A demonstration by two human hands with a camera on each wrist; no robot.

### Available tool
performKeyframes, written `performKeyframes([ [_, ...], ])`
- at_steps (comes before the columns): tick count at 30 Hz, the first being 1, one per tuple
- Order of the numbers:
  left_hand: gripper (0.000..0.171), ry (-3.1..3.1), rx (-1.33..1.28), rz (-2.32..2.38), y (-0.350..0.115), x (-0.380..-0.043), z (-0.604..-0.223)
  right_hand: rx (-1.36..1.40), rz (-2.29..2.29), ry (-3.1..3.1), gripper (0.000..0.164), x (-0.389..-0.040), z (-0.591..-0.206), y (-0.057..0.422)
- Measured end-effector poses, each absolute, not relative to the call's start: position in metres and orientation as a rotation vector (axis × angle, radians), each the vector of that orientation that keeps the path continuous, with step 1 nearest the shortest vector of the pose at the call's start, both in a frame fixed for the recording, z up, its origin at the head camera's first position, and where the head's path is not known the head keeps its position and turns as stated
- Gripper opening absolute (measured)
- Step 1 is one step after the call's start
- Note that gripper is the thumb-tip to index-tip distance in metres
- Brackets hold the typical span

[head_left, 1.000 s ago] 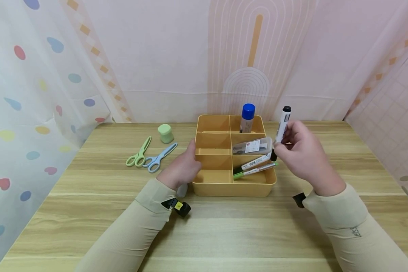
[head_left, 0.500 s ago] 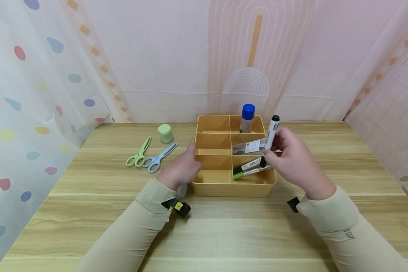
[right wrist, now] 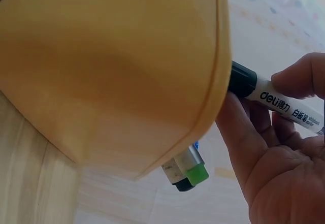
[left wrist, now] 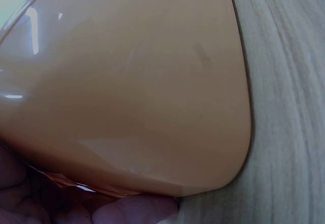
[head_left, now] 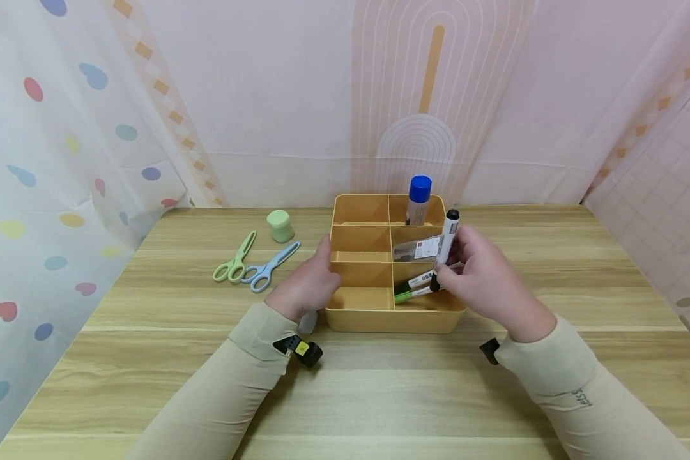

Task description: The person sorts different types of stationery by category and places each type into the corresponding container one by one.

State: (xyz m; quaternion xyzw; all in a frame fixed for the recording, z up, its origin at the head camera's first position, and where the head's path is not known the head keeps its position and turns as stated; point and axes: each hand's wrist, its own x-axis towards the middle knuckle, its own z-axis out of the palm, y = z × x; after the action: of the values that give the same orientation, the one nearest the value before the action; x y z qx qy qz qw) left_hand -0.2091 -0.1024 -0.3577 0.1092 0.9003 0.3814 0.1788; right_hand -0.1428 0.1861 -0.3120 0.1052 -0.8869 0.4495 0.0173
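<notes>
A yellow divided organiser box (head_left: 379, 317) stands mid-table. My right hand (head_left: 483, 281) pinches a white marker with black caps (head_left: 444, 248), held nearly upright over the box's front right compartment, its lower end just above two markers (head_left: 418, 287) lying there. In the right wrist view the fingers (right wrist: 299, 76) grip the marker (right wrist: 274, 101) beside the box wall (right wrist: 111, 82). My left hand (head_left: 306, 284) holds the box's left wall, fingers on the rim; the left wrist view shows only the box wall (left wrist: 132, 92) and fingertips (left wrist: 137, 210).
A blue-capped glue stick (head_left: 418, 199) stands in the back right compartment, and a clear plastic case (head_left: 422, 249) lies in the one before it. Green scissors (head_left: 234, 259), blue scissors (head_left: 269, 266) and a small green cylinder (head_left: 280, 225) lie left of the box. Curtains hang around the table.
My right hand has carried the marker leftward and down, from beside the box's right edge to over the front right compartment. The left hand has stayed on the box.
</notes>
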Motion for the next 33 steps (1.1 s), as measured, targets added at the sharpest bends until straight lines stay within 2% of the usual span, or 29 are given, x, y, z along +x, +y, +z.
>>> performKeyframes([
  [9,0.086,2.549,0.307,1.074,-0.102,-0.209,-0.357,0.385,1.344,-2.779,0.047,-0.144,-0.319,0.18],
  [33,0.084,2.557,0.305,1.075,-0.102,-0.208,-0.357,0.449,1.209,-2.92,0.03,-0.143,-0.328,0.172],
])
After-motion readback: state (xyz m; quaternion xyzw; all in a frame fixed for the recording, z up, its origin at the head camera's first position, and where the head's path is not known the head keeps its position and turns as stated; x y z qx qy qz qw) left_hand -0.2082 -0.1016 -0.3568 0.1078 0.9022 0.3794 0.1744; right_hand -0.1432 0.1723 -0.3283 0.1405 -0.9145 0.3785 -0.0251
